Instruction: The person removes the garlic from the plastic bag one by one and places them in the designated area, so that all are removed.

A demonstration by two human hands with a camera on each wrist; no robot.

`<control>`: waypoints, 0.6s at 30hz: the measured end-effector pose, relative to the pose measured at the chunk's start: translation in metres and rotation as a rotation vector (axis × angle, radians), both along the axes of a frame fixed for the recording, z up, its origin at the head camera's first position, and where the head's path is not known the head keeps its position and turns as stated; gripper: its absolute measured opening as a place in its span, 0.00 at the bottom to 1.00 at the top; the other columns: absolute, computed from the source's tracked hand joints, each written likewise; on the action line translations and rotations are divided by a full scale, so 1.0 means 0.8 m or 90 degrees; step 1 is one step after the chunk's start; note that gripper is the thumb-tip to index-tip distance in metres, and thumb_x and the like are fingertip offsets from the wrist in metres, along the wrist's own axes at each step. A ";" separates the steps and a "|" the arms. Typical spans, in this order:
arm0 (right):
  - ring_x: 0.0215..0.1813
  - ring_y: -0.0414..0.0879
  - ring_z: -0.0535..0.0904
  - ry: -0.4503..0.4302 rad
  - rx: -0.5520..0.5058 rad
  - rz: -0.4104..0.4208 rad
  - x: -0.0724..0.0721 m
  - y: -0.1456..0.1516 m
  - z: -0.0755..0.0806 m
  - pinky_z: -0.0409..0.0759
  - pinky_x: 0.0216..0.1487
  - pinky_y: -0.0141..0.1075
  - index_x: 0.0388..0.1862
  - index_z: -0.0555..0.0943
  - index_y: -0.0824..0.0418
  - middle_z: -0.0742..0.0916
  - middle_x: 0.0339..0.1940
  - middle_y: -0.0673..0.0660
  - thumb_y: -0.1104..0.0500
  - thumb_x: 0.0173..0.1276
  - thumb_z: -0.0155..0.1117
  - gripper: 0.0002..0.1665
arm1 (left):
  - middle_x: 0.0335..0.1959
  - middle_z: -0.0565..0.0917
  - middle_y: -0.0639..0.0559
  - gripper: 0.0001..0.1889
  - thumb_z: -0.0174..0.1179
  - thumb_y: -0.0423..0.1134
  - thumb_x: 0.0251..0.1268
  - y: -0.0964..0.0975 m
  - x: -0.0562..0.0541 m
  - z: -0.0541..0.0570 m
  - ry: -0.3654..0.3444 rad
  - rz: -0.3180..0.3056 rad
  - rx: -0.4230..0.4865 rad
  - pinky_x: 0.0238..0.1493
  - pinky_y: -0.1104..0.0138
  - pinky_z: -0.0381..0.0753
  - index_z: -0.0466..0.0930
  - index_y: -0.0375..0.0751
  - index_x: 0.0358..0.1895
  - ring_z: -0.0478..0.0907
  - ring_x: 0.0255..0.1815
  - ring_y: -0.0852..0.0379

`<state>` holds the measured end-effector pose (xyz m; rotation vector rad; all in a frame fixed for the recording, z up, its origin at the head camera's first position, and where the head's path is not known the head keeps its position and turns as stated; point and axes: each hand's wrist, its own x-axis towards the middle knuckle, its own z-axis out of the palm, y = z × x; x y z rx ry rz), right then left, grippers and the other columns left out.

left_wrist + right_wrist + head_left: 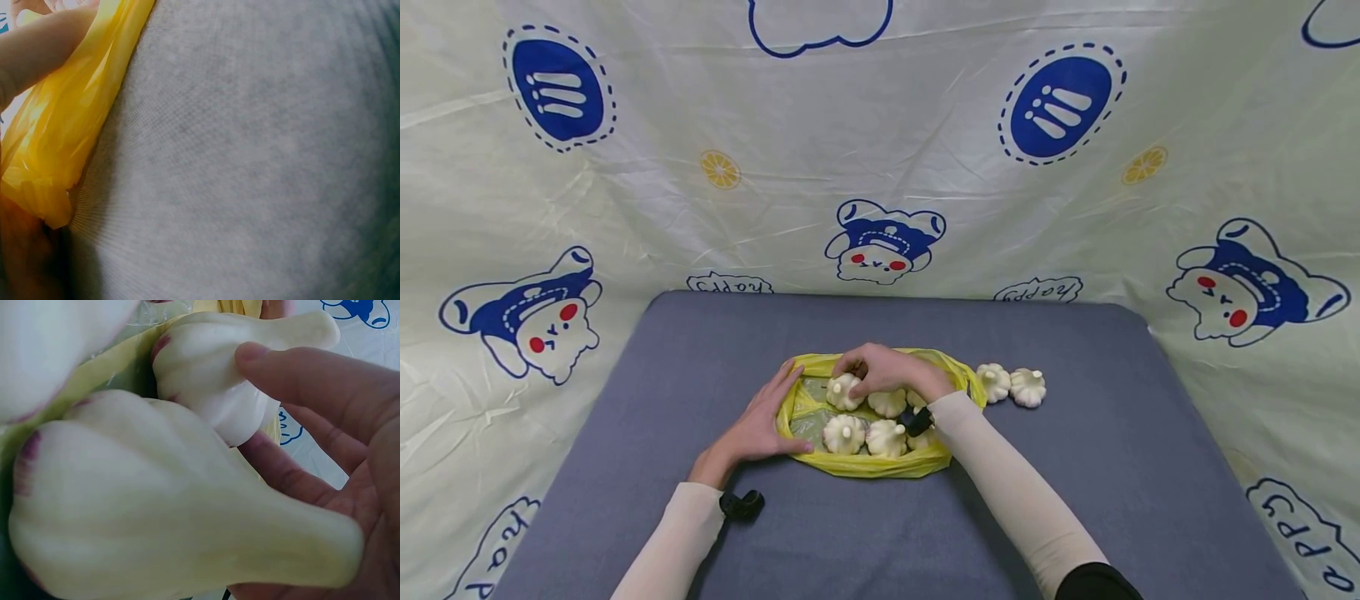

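Note:
A yellow plastic bag [880, 467] lies with its mouth spread wide, and several white garlic bulbs sit in it in two rows. My right hand [887, 371] reaches over the bag and pinches a garlic bulb [842, 393] at the back left. In the right wrist view, the thumb lies on that bulb [194, 369], and another bulb [112, 494] fills the foreground. My left hand [760, 425] rests at the bag's left side, fingers straight along the rim and thumb over the front edge. The left wrist view shows its thumb [44, 47] against the yellow plastic [75, 119].
Two more garlic bulbs, one [993, 382] beside the bag's right rim and one [1027, 388] farther right, sit on the grey-blue table cover [1075, 483]. A printed pale curtain [925, 108] hangs behind the table and along its sides. Both wrists wear black straps.

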<state>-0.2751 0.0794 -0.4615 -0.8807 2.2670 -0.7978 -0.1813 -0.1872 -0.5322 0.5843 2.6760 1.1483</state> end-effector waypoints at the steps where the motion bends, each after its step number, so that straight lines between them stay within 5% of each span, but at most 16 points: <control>1: 0.56 0.46 0.83 0.000 0.000 0.001 0.000 0.000 0.000 0.82 0.59 0.40 0.60 0.84 0.55 0.87 0.59 0.53 0.62 0.70 0.71 0.20 | 0.87 0.39 0.52 0.65 0.78 0.58 0.48 0.000 0.000 0.000 0.000 0.000 0.000 0.76 0.30 0.45 0.43 0.53 0.86 0.41 0.85 0.35; 18: 0.56 0.46 0.83 0.009 -0.023 -0.009 -0.002 0.003 0.002 0.83 0.56 0.40 0.62 0.84 0.53 0.86 0.61 0.52 0.59 0.70 0.71 0.21 | 0.87 0.39 0.51 0.64 0.78 0.58 0.49 0.002 0.000 -0.001 0.001 0.000 -0.009 0.76 0.30 0.46 0.43 0.54 0.86 0.41 0.85 0.35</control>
